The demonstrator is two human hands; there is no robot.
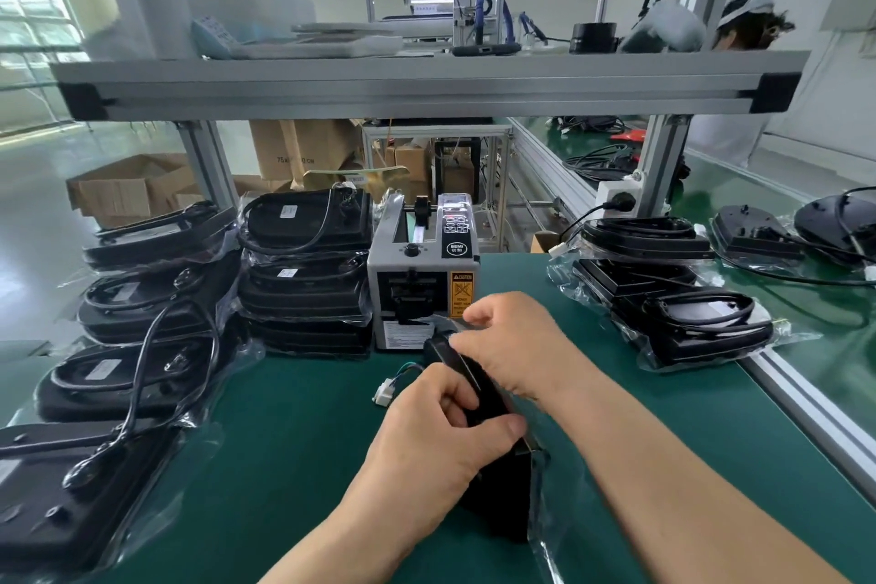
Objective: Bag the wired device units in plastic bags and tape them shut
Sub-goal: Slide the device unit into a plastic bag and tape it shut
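A black device unit (497,484) stands on edge on the green mat, partly inside a clear plastic bag (545,550). My left hand (436,436) grips its upper edge, thumb over the top. My right hand (512,341) is at the unit's far end, its fingers pinching what looks like a strip of clear tape just in front of the grey tape dispenser (422,270). The unit's wire ends in a white connector (383,394) lying left of my hands.
Stacks of bagged black units (303,261) fill the left side, and more bagged units (687,299) lie at the right. Loose unbagged units (758,232) sit on the far right belt. An aluminium shelf (426,81) spans overhead. Cardboard boxes (128,190) stand behind.
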